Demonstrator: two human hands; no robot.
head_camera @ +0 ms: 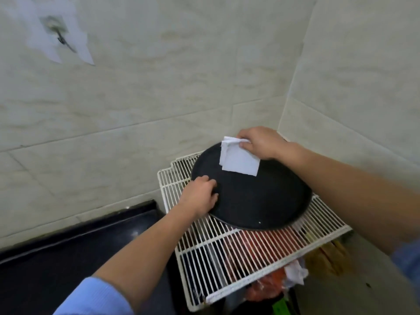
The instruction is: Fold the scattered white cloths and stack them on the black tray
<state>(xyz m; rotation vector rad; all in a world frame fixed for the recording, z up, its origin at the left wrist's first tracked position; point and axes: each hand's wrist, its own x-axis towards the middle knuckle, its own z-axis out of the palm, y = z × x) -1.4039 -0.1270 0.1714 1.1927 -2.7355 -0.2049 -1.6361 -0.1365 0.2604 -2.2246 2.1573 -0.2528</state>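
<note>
A round black tray (254, 201) lies on a white wire rack (227, 258) in the room's corner. My left hand (200, 196) grips the tray's left rim, fingers curled over the edge. My right hand (261, 142) holds folded white cloths (238, 159) by their upper right corner, just above the tray's far part. The cloths look like two or three squares layered together. Whether they touch the tray I cannot tell.
Tiled walls (159, 87) close in behind and to the right. A black counter (68, 258) lies to the left, below the rack. Under the rack are red and orange items (268, 287) and crumpled white material (295, 271).
</note>
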